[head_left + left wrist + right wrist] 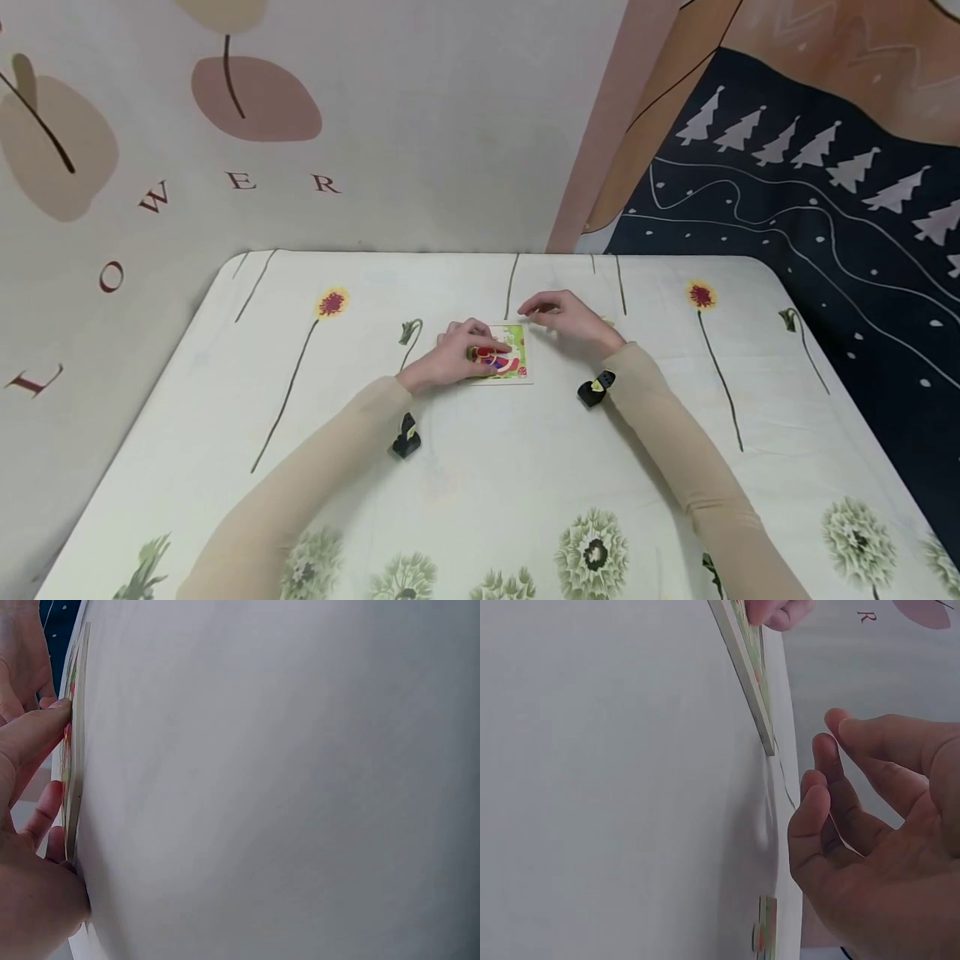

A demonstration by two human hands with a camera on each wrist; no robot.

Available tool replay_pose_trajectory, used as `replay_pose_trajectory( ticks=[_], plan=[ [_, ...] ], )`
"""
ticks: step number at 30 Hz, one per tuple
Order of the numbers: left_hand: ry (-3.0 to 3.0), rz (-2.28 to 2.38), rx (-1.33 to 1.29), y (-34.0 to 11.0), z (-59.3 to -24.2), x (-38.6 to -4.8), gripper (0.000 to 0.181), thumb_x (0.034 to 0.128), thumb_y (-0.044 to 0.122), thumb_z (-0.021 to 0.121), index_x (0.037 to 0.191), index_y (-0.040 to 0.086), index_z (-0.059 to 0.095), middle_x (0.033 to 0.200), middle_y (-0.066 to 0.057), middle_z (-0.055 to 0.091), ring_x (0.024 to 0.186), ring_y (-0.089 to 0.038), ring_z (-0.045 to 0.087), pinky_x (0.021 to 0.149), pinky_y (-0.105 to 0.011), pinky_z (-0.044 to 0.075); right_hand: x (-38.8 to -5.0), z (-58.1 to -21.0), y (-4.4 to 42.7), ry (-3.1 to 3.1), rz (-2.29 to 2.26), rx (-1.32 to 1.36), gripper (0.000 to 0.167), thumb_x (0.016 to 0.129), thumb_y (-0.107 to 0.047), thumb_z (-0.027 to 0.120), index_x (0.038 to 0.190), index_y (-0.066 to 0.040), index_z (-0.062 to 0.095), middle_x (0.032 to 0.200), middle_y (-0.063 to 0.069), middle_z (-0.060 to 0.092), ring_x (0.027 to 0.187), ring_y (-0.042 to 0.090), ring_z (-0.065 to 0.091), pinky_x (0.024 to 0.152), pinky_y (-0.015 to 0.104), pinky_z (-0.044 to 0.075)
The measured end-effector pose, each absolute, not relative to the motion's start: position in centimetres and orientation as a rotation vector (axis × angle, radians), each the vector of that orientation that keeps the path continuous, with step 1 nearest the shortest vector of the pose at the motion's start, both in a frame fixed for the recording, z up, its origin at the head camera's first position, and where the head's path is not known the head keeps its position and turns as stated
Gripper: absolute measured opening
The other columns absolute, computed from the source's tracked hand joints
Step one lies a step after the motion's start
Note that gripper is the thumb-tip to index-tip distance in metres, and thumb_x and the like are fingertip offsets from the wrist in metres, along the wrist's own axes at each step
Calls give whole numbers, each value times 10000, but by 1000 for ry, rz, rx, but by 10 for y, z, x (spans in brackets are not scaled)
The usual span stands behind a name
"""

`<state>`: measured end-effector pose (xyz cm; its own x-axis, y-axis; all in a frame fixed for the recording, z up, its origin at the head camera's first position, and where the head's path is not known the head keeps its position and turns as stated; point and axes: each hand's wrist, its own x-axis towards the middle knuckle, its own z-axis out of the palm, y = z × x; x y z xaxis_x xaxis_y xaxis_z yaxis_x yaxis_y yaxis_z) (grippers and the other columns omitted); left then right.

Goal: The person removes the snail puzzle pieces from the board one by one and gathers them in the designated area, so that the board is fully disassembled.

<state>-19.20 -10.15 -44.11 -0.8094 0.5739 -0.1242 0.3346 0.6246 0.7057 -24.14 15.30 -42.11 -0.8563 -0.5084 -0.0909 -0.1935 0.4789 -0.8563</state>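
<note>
While wrist views reveal the board's (517, 343) thickness, the spread left hand (453, 352) touches it, the half-curled right (568, 318) empty.

Head camera is looking forward and down, farthest from left hand (455, 354) touching board (519, 354). Left wrist camera (406, 439) is skimming tabletop (495, 467) just behind contact; right wrist camera (594, 392) is facing past right hand (567, 321); both are sharing board's edge.

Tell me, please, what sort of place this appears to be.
Probably an indoor tabletop activity corner, judging by the flower-print tablecloth, the dark wall covering printed with pale fir trees, and the illustrated board under the left hand.
</note>
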Motion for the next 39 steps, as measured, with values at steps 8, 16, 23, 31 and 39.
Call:
replay_pose_trajectory(
  ticks=[8,16,23,31,39],
  plan=[
    [2510,987,742,-101,-440,-192,392,953,203,755,1340,158,715,1378,-118,483,1243,-341,357,997,-507,278,-242,-420,142,2385,-1280,-620,273,1020,-48,567,1250,35,690,1254,199,673,1102,298,599,854,328,485],
    [2504,981,755,-100,-438,-191,391,957,203,750,1343,152,711,1375,-118,484,1238,-340,360,988,-504,281,-245,-424,135,2384,-1228,-713,258,1008,-1,562,1224,58,691,1244,208,683,1167,338,603,1016,429,459],
    [2503,979,778,-101,-439,-192,393,957,185,745,1346,141,707,1380,-127,486,1248,-348,365,1003,-512,282,-243,-424,129,2360,-1158,-738,242,997,17,565,1194,62,699,1203,205,692,1106,308,609,979,400,460],
    [2499,994,780,-102,-438,-192,400,950,162,744,1346,123,704,1386,-130,486,1250,-351,361,1006,-515,271,-240,-424,128,2369,-1112,-733,200,997,-7,605,1149,20,732,1210,180,632,1080,271,543,925,359,417],
    [2505,994,768,-102,-439,-192,400,951,187,756,1345,139,708,1368,-113,490,1203,-302,404,991,-498,266,-242,-426,127,2368,-1083,-755,178,1005,-32,616,1119,1,749,1228,178,608,1122,300,536,964,407,416]
  ],
)
